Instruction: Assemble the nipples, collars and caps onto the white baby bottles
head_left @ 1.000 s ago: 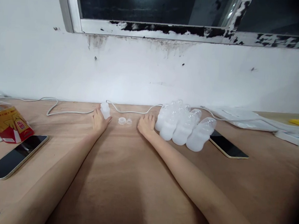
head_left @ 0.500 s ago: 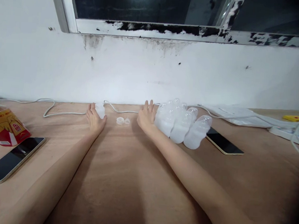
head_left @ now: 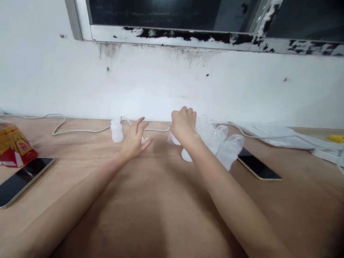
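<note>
My left hand [head_left: 134,138] is open, its fingers spread above the table and nothing in it. It partly covers the small clear ring-like parts [head_left: 144,140] on the table. Left of it, a frosted white bottle [head_left: 117,131] with a waisted body stands upright without a dome cap. My right hand [head_left: 184,124] is closed at the left side of a cluster of frosted bottles with clear dome caps [head_left: 214,136]. Its fingers wrap round the upper part of one bottle [head_left: 174,139], whose lower end shows tilted below the hand. My forearm hides part of the cluster.
Phones lie at the left [head_left: 15,182] and right [head_left: 260,164]. A red and yellow drink bottle [head_left: 13,142] stands at the left edge. A white cable [head_left: 79,131] runs along the wall. A white plastic bag [head_left: 275,136] and power strip [head_left: 333,157] lie at the right.
My left hand has let go of the single bottle and moved right, over the small clear parts. My right hand has moved right and closed at the bottle cluster.
</note>
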Demonstrator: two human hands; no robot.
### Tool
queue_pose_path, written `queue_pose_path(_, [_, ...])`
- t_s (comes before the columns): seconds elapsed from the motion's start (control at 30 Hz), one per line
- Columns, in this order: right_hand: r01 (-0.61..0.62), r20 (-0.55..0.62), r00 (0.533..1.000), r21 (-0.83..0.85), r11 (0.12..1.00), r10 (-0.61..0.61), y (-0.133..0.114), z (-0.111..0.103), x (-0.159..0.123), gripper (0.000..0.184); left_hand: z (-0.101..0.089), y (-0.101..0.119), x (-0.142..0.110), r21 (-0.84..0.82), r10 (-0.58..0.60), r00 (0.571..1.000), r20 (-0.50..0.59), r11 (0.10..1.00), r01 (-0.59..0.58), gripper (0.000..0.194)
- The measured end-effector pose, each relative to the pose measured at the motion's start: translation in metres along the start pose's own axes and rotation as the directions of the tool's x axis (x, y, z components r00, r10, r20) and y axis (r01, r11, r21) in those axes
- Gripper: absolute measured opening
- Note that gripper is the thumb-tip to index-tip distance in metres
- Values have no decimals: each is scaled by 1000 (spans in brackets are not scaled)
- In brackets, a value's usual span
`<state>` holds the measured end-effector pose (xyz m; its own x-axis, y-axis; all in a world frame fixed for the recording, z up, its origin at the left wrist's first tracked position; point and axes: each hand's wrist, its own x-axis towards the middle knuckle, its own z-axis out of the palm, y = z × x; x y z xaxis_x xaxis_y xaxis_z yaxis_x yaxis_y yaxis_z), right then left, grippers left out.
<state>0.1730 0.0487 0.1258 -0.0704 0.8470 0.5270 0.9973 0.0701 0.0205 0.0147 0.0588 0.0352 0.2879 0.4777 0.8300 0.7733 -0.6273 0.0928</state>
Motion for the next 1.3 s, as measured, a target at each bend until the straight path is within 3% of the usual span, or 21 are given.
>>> queue_pose_path(0.07, [115, 7, 993, 163, 980, -118, -7, -13, -6, 29, -6, 16, 10, -101, -60, 998, -10, 993, 59, 58])
queue_pose_path(0.13, [201, 29, 974, 341, 918, -224, -11, -23, -11, 34, -11, 30, 17, -216, -131, 991, 38, 967, 136, 53])
queue_pose_path(0.27, [210, 95, 950, 513, 833, -298, -11, -29, -13, 29, -16, 44, 20, -350, -280, 940, 193, 876, 333, 36])
queue_pose_path(0.37, [187, 162, 928, 576, 796, -336, -9, -22, -9, 28, -15, 42, 17, -334, -341, 916, 213, 856, 396, 37])
queue_pose_path(0.5, [159, 223, 905, 615, 773, -363, -7, -9, -1, 29, -13, 32, 15, -374, -301, 923, 240, 849, 374, 30])
queue_pose_path(0.6, [210, 225, 869, 639, 740, -441, 1, -4, 7, 30, -10, 21, 12, -471, -333, 874, 355, 743, 475, 39])
queue_pose_path(0.67, [274, 109, 911, 561, 781, -397, 11, -2, 12, 29, -7, 12, 9, -505, -372, 805, 462, 636, 584, 46])
queue_pose_path(0.73, [246, -10, 965, 376, 893, -261, 19, 0, 18, 29, -5, 4, 6, -528, -423, 764, 487, 555, 643, 47])
queue_pose_path(0.77, [189, -8, 981, 261, 947, -194, 21, 2, 21, 31, -4, 0, 4, -540, -445, 760, 473, 535, 649, 46])
queue_pose_path(0.83, [82, 117, 989, 40, 996, -87, 21, 10, 28, 33, -4, -5, 2, -559, -473, 770, 428, 531, 637, 44])
queue_pose_path(0.93, [53, 275, 961, -120, 991, -18, 14, 30, 42, 35, -5, -6, 2, -567, -454, 791, 411, 552, 611, 41])
queue_pose_path(1.13, [60, 445, 895, -199, 978, 36, 11, 69, 63, 30, -5, -8, 3, -617, -403, 791, 461, 495, 612, 38])
queue_pose_path(1.3, [63, 566, 821, -219, 974, 74, 9, 83, 59, 17, -4, -10, 1, -646, -407, 787, 465, 452, 615, 37])
